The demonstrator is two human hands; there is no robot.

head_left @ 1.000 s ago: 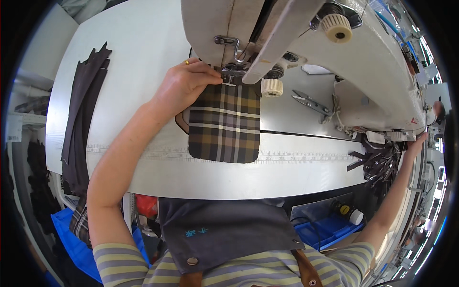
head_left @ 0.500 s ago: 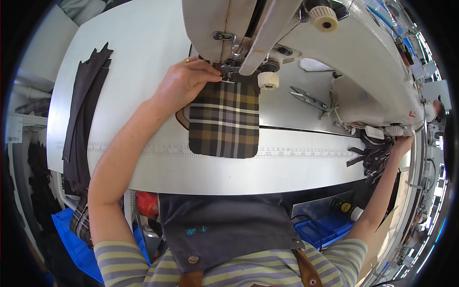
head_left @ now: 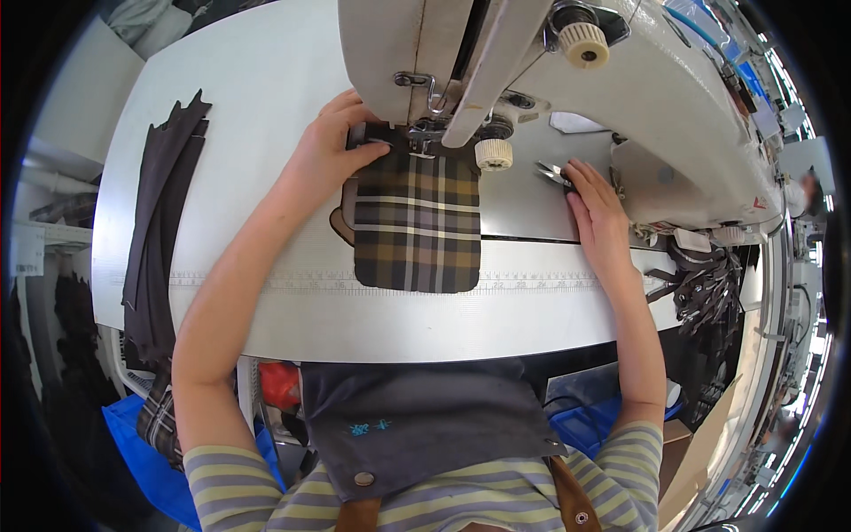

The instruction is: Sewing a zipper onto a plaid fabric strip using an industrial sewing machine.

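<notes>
A plaid fabric piece (head_left: 417,230) in brown, black and white lies under the presser foot (head_left: 422,146) of the sewing machine. My left hand (head_left: 341,142) is at its upper left corner, thumb and fingers closed on a dark fabric strip (head_left: 358,135) beside the foot; some fingertips are hidden. To the right of the needle area, my right hand (head_left: 601,208) is closed over the handles of a pair of thread snips (head_left: 551,171). Only the blades show, pointing left. A brown-edged dark piece (head_left: 340,226) sticks out from under the plaid fabric on the left.
The machine head (head_left: 656,97) fills the upper right. Long dark strips (head_left: 164,222) lie on the table's left side, and a bunch of dark zipper pieces (head_left: 709,284) hangs at its right end. A ruler tape (head_left: 266,280) runs along the white table (head_left: 425,328).
My right hand has come left from the dark bunch at the table's right end onto the snips. My left hand has shifted slightly left, away from the presser foot.
</notes>
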